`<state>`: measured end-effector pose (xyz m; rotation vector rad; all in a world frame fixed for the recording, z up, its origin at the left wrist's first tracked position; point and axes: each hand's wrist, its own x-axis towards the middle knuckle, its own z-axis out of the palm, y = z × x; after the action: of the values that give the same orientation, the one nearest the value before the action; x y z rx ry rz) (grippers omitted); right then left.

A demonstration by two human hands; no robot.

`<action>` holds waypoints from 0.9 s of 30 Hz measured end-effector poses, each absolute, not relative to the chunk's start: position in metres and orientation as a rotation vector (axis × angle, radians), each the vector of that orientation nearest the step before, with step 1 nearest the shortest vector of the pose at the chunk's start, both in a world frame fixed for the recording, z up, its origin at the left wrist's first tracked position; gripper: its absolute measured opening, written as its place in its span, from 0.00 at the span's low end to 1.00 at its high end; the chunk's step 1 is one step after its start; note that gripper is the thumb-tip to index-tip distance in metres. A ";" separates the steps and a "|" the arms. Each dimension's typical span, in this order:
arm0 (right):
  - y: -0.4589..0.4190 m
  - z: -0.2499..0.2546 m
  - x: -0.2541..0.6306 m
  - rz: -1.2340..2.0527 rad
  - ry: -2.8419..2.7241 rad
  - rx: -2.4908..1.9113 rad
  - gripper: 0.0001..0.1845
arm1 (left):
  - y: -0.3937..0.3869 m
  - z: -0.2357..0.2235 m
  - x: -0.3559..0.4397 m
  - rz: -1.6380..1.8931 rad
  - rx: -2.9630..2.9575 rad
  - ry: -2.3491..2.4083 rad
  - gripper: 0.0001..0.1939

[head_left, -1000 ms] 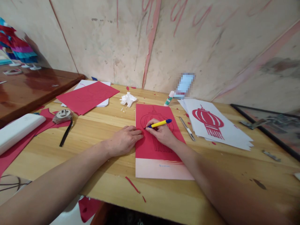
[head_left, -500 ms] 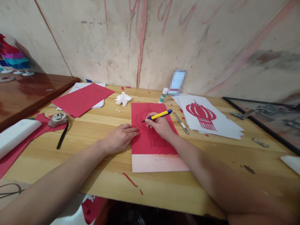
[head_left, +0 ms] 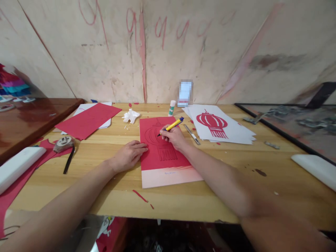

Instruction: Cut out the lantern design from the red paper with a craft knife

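A red sheet [head_left: 162, 164] with a pencilled lantern outline lies on the wooden table [head_left: 199, 196] in front of me. My right hand [head_left: 174, 137] is closed on a yellow and blue pen [head_left: 172, 125], its tip touching the lantern drawing. My left hand [head_left: 128, 155] lies flat with fingers stretched out, pressing the sheet's left edge.
White sheets with a red cut-out lantern [head_left: 212, 123] lie at the right, a craft knife [head_left: 192, 134] beside them. A glue stick [head_left: 172, 108], crumpled tissue [head_left: 130, 115], more red paper [head_left: 88, 120], a tape measure [head_left: 63, 143] and a framed picture [head_left: 294, 120] surround the work area.
The camera has swung to the right, so everything sits further left and lower in view. My right hand with the pen has moved up the lantern drawing; my left hand stays on the sheet.
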<state>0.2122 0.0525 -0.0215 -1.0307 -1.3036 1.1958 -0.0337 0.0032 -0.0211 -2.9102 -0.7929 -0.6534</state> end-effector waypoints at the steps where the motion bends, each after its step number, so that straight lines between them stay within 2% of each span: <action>1: 0.053 -0.022 0.212 1.202 -1.295 -1.027 0.16 | 0.003 -0.021 -0.034 -0.643 -2.914 -0.793 0.19; 12: 0.050 -0.019 0.211 1.219 -1.311 -1.003 0.09 | 0.013 0.009 -0.030 -0.268 -3.092 -0.971 0.18; 18: 0.055 -0.021 0.210 1.237 -1.297 -0.991 0.09 | 0.035 0.012 -0.019 -0.463 -2.841 -1.481 0.14; 27: 0.057 -0.027 0.211 1.206 -1.332 -0.973 0.08 | 0.058 -0.004 -0.009 -0.618 -2.549 -1.924 0.26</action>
<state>0.2114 0.0573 -0.0269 -0.9733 -1.3322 1.2063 -0.0091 0.0583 -0.0040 -2.5493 -1.9238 -0.6183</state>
